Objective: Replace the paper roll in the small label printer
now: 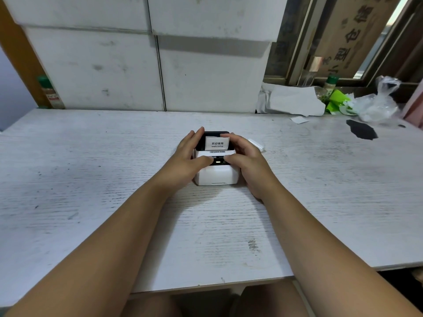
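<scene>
Spanning most of the view, the pale wood-grain desk [91,179] gives you a flat base, and you have kept the small white plastic label printer [216,173] near its middle, straight ahead of you, so both arms reach it evenly. Your left hand [191,156] wraps the printer's left side, fingers curled toward the back and thumb lying across the front by the lit button [217,162]; your right hand [246,160] mirrors it on the right. Both hands are clamped on the casing, probably to steady it while the thumbs work the cover or a latch. A white paper label printed "welcome" [217,143] stands up from the dark slot [216,135] on top, which suggests a roll is loaded.

You cannot see the roll itself, nor any latch; your hands cover both side walls. A small white object [256,143] lies on the desk just behind your right hand, mostly hidden, and I cannot tell what it is.
</scene>
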Demonstrator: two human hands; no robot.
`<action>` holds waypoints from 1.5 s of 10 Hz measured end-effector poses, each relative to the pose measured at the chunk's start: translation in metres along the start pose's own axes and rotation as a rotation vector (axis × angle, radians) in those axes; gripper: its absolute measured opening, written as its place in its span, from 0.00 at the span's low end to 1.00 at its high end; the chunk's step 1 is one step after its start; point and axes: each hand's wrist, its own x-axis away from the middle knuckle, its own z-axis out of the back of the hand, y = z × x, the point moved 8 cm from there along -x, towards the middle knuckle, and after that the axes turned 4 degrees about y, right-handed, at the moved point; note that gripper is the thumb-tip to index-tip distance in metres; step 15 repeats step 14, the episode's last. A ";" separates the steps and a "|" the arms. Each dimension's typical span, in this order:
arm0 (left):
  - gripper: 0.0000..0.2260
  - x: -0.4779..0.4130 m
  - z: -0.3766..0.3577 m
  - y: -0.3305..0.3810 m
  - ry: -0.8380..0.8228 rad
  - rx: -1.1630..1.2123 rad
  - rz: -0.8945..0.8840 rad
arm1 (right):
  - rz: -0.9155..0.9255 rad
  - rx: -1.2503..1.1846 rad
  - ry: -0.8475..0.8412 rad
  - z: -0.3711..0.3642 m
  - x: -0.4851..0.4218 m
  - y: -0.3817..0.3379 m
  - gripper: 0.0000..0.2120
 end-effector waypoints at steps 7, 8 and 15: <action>0.17 0.016 0.013 0.022 0.274 -0.316 -0.223 | 0.037 0.184 0.290 0.014 0.006 0.001 0.16; 0.18 0.018 0.022 0.018 0.313 -0.332 -0.147 | 0.060 0.337 0.307 0.011 0.013 -0.006 0.17; 0.18 0.009 0.041 0.030 0.028 -1.456 0.013 | -0.027 0.935 0.149 0.018 0.001 -0.038 0.19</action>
